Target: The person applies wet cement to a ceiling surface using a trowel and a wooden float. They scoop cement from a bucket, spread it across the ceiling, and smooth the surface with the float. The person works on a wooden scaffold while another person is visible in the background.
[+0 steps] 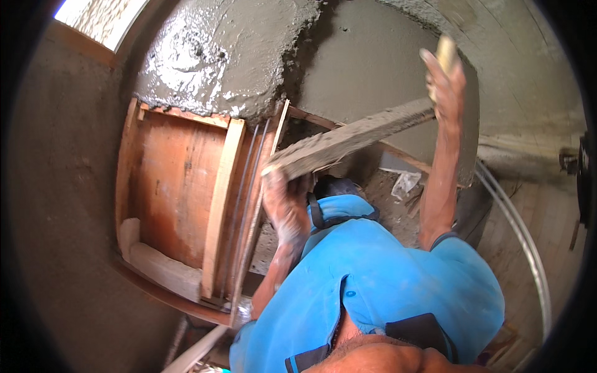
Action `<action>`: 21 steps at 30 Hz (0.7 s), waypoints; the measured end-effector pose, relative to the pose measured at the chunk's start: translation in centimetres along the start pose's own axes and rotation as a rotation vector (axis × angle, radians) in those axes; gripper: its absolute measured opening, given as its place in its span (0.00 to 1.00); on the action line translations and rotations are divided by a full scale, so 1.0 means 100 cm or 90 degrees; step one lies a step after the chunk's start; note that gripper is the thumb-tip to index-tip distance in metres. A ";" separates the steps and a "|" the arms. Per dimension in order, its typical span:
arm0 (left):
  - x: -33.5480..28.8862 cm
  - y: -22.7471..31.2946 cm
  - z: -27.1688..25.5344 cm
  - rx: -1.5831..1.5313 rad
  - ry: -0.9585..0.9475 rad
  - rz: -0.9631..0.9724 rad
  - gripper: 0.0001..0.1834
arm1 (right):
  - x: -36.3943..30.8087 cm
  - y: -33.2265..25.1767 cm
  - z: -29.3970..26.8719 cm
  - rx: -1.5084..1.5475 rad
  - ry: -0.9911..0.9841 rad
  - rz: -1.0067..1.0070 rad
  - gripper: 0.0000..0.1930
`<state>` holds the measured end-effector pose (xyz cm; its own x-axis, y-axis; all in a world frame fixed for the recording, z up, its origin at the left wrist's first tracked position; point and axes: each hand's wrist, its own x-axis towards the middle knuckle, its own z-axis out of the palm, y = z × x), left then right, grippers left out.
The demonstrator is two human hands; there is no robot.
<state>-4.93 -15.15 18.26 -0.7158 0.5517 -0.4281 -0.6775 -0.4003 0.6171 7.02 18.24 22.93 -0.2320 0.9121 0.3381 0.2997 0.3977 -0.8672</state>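
My left hand (285, 208) is closed around the lower left end of a long straight board (348, 142), crusted with grey cement. The board slants up to the right in front of my body. At its far end my right hand (449, 90) is raised, fingers wrapped around a pale yellow handle (446, 55). Motion smears this hand, and the working part of the handled tool cannot be made out. Wet grey cement (205, 53) lies thick and shiny at the upper left. Beyond the board is a smoother cement surface (367, 68).
On the left stands a wooden formwork box (233, 180) with a reddish plywood bottom and metal bars along its side. A crumpled clear plastic piece (405, 184) lies below the board. A curved pale pipe (516, 230) runs down the right. A bright window (102, 22) is at the top left.
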 end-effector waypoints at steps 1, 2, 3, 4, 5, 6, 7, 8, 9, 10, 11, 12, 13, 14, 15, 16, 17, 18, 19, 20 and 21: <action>0.010 -0.023 0.008 0.018 -0.016 0.005 0.30 | -0.003 0.008 -0.015 -0.053 0.052 0.071 0.30; 0.019 -0.047 0.014 0.003 -0.015 -0.001 0.27 | -0.006 0.025 -0.029 -0.089 0.079 0.087 0.31; 0.029 -0.066 0.019 -0.007 -0.010 -0.001 0.24 | -0.005 0.036 -0.034 -0.098 0.110 0.041 0.31; 0.040 -0.083 0.023 -0.043 0.003 -0.008 0.22 | 0.002 0.057 -0.047 -0.110 0.081 0.084 0.31; 0.052 -0.099 0.030 -0.077 0.014 -0.020 0.20 | 0.004 0.061 -0.048 -0.142 0.116 0.058 0.31; 0.065 -0.116 0.033 -0.106 0.018 -0.003 0.21 | 0.010 0.073 -0.050 -0.130 0.071 0.124 0.32; 0.078 -0.128 0.039 -0.125 0.036 0.003 0.21 | 0.018 0.084 -0.052 -0.122 0.035 0.190 0.33; 0.089 -0.137 0.044 -0.135 0.049 0.016 0.22 | 0.023 0.096 -0.045 -0.066 -0.008 0.214 0.32; 0.099 -0.144 0.049 -0.145 0.060 0.029 0.23 | 0.024 0.104 -0.035 -0.010 -0.048 0.238 0.31; 0.112 -0.149 0.054 -0.166 0.078 0.033 0.23 | 0.024 0.111 -0.022 0.047 -0.107 0.261 0.28; 0.125 -0.152 0.058 -0.188 0.098 0.038 0.24 | 0.026 0.119 -0.004 0.114 -0.136 0.275 0.27; 0.132 -0.154 0.059 -0.209 0.119 0.047 0.25 | 0.028 0.126 0.015 0.164 -0.174 0.288 0.26; 0.136 -0.156 0.058 -0.215 0.129 0.054 0.25 | 0.028 0.130 0.035 0.193 -0.209 0.297 0.27; 0.142 -0.158 0.055 -0.223 0.136 0.059 0.25 | 0.028 0.130 0.055 0.204 -0.234 0.315 0.27; 0.147 -0.158 0.053 -0.231 0.143 0.065 0.24 | 0.027 0.134 0.072 0.220 -0.256 0.299 0.28; 0.148 -0.156 0.053 -0.228 0.166 0.052 0.22 | 0.026 0.132 0.088 0.207 -0.264 0.302 0.29; 0.153 -0.161 0.046 -0.245 0.168 0.073 0.22 | 0.023 0.128 0.102 0.220 -0.255 0.290 0.30; 0.157 -0.161 0.045 -0.248 0.166 0.081 0.23 | 0.025 0.133 0.112 0.190 -0.293 0.274 0.32; 0.159 -0.160 0.043 -0.251 0.165 0.089 0.23 | 0.028 0.137 0.123 0.161 -0.329 0.257 0.34; 0.162 -0.159 0.042 -0.253 0.170 0.093 0.24 | 0.026 0.140 0.137 0.193 -0.317 0.249 0.32; 0.163 -0.159 0.042 -0.256 0.176 0.095 0.24 | 0.027 0.138 0.146 0.196 -0.313 0.236 0.31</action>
<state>-5.08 3.28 4.21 -0.7911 0.2745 -0.5466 -0.5366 -0.7405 0.4047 -2.96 24.75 6.55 -0.5799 0.8019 -0.1437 0.1805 -0.0455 -0.9825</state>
